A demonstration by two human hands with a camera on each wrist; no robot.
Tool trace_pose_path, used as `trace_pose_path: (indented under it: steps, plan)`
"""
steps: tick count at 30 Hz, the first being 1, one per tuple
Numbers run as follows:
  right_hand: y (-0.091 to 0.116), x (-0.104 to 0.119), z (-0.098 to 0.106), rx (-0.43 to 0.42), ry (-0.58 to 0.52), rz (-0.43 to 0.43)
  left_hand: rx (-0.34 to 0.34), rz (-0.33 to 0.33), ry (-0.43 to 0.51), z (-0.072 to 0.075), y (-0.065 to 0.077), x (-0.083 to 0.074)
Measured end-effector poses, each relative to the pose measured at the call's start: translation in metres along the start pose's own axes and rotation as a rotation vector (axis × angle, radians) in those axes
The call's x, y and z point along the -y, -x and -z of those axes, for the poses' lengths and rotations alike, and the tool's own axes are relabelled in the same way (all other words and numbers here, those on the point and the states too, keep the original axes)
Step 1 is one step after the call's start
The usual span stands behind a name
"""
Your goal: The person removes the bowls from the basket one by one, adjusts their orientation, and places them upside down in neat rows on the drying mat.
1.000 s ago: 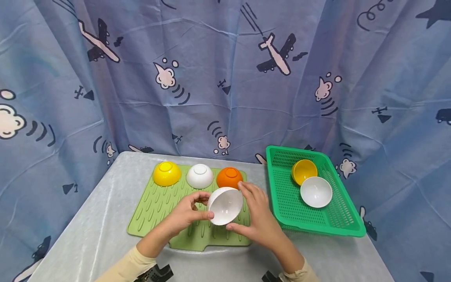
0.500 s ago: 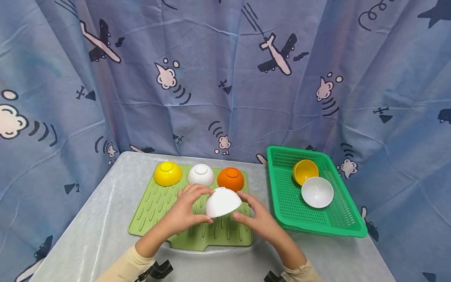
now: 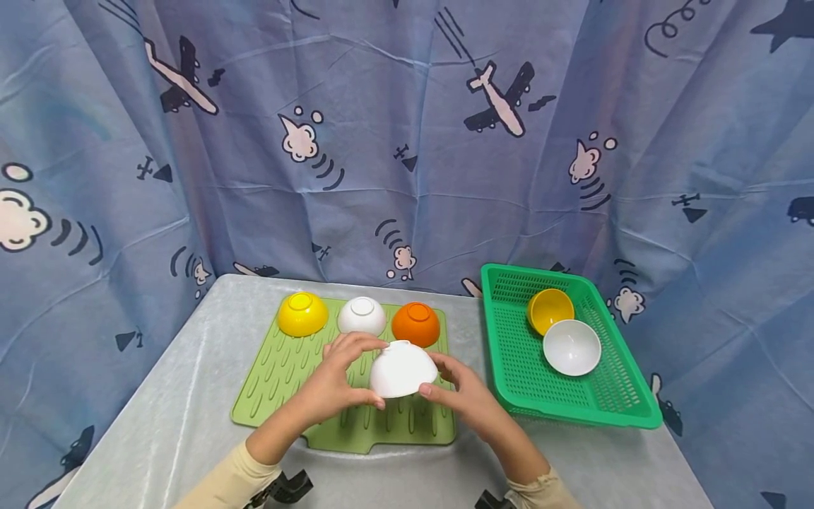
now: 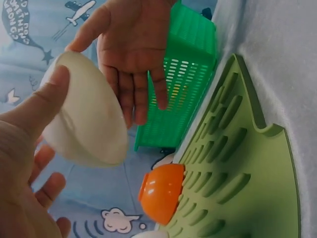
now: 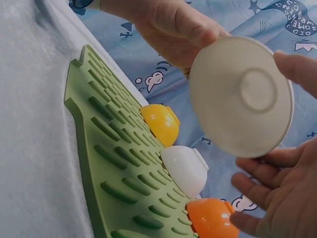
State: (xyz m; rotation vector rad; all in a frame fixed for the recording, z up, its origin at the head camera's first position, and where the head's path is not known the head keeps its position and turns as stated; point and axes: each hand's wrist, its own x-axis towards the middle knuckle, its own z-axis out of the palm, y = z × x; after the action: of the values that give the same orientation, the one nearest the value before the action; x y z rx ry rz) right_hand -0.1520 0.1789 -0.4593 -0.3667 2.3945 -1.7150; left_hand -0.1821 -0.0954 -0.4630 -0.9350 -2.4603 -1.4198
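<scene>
A white bowl (image 3: 403, 370) is held above the drying mat, tipped with its base up and its mouth down. My left hand (image 3: 335, 376) grips its left side; the thumb (image 4: 55, 88) lies against the bowl in the left wrist view. My right hand (image 3: 467, 396) holds the other side between thumb and fingers, and its thumb overlaps the bowl's edge in the right wrist view. Behind, along the green mat's (image 3: 267, 382) far edge, a yellow bowl (image 3: 302, 315), a second white bowl (image 3: 362, 316) and an orange bowl (image 3: 416, 325) stand upside down in a row.
A green mesh basket (image 3: 509, 353) stands to the right of the mat. Inside lie a yellow-orange bowl (image 3: 550, 311) and a white bowl (image 3: 571, 348) with its mouth up. A patterned blue curtain (image 3: 381, 141) hangs behind the grey-white table (image 3: 165, 396).
Between my hands the white bowl has turned over: its inside faced me a second ago, and now its outside does. The bowls on the mat and in the basket have not moved.
</scene>
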Motion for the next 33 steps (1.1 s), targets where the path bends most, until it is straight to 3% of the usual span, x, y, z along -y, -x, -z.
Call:
trace_pose_path:
  steps: [5, 9, 12, 21, 33]
  plan:
    - [0.000, -0.001, 0.001, 0.015, -0.060, 0.046, 0.008, 0.143, 0.119, 0.001, -0.001, 0.003]
    - [-0.001, -0.004, 0.000, -0.004, -0.078, 0.087, 0.065, 0.255, 0.202, 0.003, -0.001, 0.006]
    - [-0.001, -0.006, -0.002, -0.021, -0.082, 0.114, 0.105, 0.300, 0.251, 0.006, -0.002, 0.007]
    - [-0.006, -0.008, -0.009, -0.053, -0.002, 0.210, 0.113, 0.241, 0.210, 0.018, -0.003, 0.008]
    - [-0.027, 0.004, -0.040, -0.037, 0.014, 0.182, 0.078, 0.202, 0.144, 0.046, 0.014, 0.031]
